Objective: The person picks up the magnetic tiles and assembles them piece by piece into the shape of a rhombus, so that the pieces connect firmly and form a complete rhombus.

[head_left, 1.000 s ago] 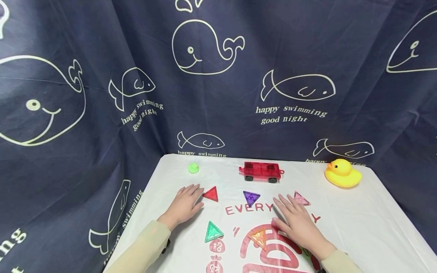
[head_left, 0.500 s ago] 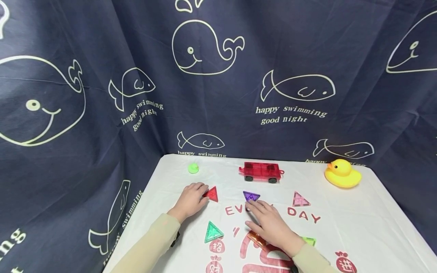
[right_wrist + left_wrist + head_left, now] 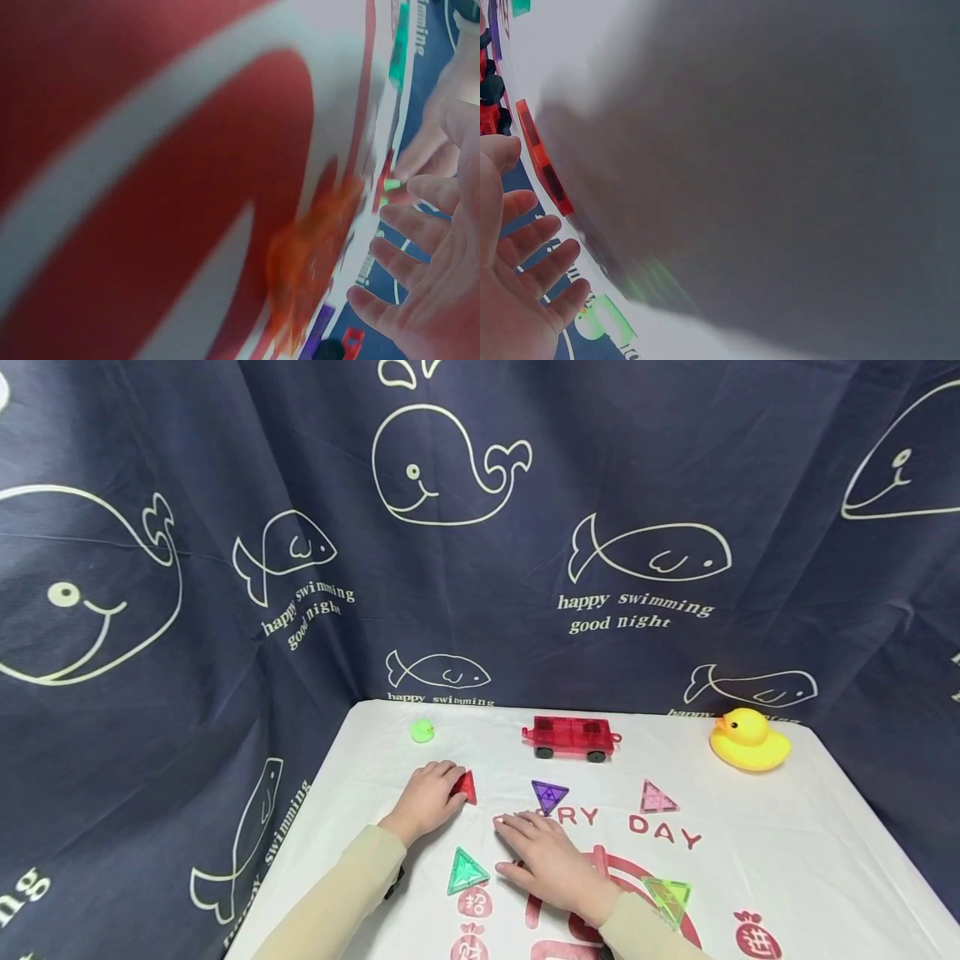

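Red tile (image 3: 469, 788) lay partly hidden by left hand (image 3: 427, 801), which, like right hand (image 3: 553, 865), held nothing, fingers loosely spread.

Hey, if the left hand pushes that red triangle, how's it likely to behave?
The red triangle is probably stiff, since its edges look straight. It looks thin in the left wrist view, so likely light. Lying flat on the table, it should probably slide rather than roll or tip.

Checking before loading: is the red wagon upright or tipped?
Upright: the red wagon stands with black wheels beneath its body.
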`<move>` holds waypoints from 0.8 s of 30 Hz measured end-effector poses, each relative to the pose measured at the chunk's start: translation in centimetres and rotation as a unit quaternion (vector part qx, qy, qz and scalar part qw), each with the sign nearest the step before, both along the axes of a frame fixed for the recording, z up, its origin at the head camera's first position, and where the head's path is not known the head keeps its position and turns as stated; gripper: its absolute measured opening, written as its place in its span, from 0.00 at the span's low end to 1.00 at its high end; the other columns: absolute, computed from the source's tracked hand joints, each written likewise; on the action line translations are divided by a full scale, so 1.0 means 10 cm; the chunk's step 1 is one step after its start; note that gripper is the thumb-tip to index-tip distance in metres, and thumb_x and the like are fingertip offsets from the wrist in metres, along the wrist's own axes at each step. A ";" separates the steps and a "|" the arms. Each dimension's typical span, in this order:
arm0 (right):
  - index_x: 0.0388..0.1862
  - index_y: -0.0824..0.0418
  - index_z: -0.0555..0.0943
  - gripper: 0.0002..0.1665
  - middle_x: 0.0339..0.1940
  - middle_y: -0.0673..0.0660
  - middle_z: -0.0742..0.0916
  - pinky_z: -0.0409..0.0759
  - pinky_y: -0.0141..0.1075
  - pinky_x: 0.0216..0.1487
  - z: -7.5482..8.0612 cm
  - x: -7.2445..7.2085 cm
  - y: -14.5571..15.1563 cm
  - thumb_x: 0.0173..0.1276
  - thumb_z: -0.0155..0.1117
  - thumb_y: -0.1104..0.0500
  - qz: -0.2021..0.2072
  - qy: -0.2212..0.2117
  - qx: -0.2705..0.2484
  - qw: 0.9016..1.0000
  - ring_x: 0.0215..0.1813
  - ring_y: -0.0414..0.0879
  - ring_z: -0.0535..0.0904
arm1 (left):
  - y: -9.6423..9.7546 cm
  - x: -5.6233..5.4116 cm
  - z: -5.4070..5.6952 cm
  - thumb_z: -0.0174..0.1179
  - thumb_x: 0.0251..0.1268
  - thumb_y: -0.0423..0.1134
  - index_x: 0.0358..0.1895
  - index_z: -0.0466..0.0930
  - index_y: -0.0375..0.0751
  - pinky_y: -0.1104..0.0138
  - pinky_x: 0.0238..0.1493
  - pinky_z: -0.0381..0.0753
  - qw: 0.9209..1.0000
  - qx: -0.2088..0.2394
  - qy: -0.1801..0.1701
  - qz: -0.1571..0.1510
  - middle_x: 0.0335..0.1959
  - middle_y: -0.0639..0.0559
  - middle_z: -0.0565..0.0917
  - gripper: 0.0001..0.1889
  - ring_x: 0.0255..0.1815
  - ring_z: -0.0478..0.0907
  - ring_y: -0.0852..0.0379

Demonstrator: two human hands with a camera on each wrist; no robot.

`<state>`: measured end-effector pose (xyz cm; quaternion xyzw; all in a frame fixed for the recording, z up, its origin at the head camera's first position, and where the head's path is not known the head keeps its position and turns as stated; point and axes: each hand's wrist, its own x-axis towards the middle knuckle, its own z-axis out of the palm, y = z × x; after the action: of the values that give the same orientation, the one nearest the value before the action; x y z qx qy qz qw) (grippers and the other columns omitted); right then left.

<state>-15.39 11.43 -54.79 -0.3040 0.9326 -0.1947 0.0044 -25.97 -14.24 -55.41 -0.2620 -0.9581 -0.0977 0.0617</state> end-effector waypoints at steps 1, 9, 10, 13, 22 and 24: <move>0.77 0.56 0.72 0.37 0.74 0.56 0.77 0.62 0.62 0.73 0.00 0.01 -0.03 0.78 0.61 0.39 0.005 0.001 0.001 1.000 0.76 0.60 0.68 | 0.01 -0.01 -0.01 0.64 0.74 0.49 0.66 0.79 0.39 0.47 0.62 0.74 1.000 -0.004 0.001 0.001 0.60 0.44 0.82 0.25 0.61 0.77 0.44; 0.76 0.56 0.74 0.37 0.71 0.56 0.79 0.63 0.60 0.73 -0.04 0.05 -0.21 0.77 0.61 0.37 0.030 0.020 0.008 0.999 0.75 0.59 0.69 | 0.05 -0.03 -0.01 0.64 0.75 0.50 0.66 0.79 0.39 0.49 0.59 0.75 1.000 -0.008 0.006 0.001 0.59 0.44 0.82 0.25 0.58 0.78 0.45; 0.76 0.56 0.74 0.37 0.70 0.55 0.79 0.63 0.59 0.73 -0.04 0.05 -0.23 0.77 0.61 0.37 0.033 0.022 0.010 0.999 0.75 0.58 0.69 | 0.05 -0.03 -0.01 0.64 0.75 0.51 0.66 0.79 0.39 0.49 0.59 0.75 1.000 -0.010 0.007 0.002 0.59 0.44 0.82 0.25 0.58 0.78 0.45; 0.75 0.56 0.75 0.37 0.67 0.53 0.80 0.64 0.57 0.73 -0.05 0.06 -0.29 0.77 0.61 0.36 0.040 0.038 0.017 0.998 0.72 0.53 0.70 | 0.05 -0.02 0.00 0.64 0.75 0.50 0.66 0.79 0.37 0.50 0.57 0.76 1.000 -0.013 0.013 0.000 0.58 0.43 0.82 0.25 0.57 0.78 0.45; 0.73 0.56 0.77 0.37 0.59 0.50 0.80 0.71 0.56 0.66 -0.07 0.10 -0.40 0.75 0.61 0.34 0.051 0.061 0.011 0.997 0.65 0.50 0.73 | 0.06 -0.03 -0.01 0.64 0.75 0.52 0.64 0.80 0.37 0.51 0.53 0.77 1.000 -0.016 0.019 -0.001 0.52 0.45 0.82 0.25 0.50 0.78 0.47; 0.73 0.55 0.77 0.37 0.58 0.50 0.80 0.72 0.56 0.65 -0.06 0.11 -0.43 0.75 0.62 0.34 0.052 0.058 0.011 0.997 0.64 0.50 0.73 | 0.07 -0.03 -0.02 0.63 0.75 0.53 0.64 0.80 0.36 0.52 0.52 0.78 1.000 -0.020 0.015 0.001 0.51 0.45 0.81 0.26 0.49 0.77 0.48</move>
<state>-14.26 7.16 -55.40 -0.3631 0.9161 -0.1661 -0.0360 -26.27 -13.58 -55.59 -0.2636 -0.9591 -0.0741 0.0712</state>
